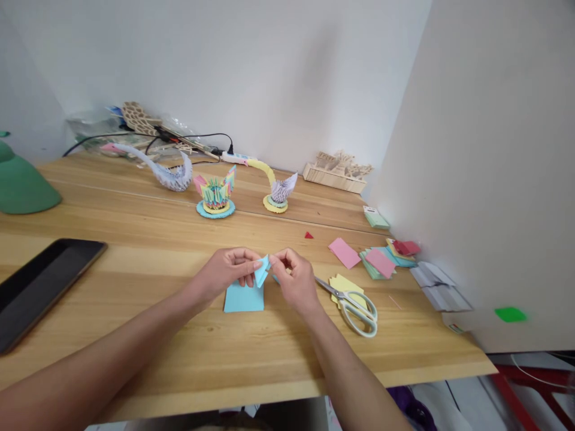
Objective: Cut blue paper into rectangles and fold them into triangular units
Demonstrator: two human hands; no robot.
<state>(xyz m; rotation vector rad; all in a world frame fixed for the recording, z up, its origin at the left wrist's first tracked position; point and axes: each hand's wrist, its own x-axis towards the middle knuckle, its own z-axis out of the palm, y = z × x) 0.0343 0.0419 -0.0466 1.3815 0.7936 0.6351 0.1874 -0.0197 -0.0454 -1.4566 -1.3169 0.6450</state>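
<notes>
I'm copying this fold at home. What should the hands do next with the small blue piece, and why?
Probably pinch the crease flat: the left hand and right hand both grip the small blue piece, already folded to a point, above the blue sheet.

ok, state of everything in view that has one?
left hand, pinching folded blue piece
right hand, pinching the same piece
folded blue piece, held off the table
blue sheet, flat on table
scissors, shut, lying flat
tablet, screen dark
</notes>
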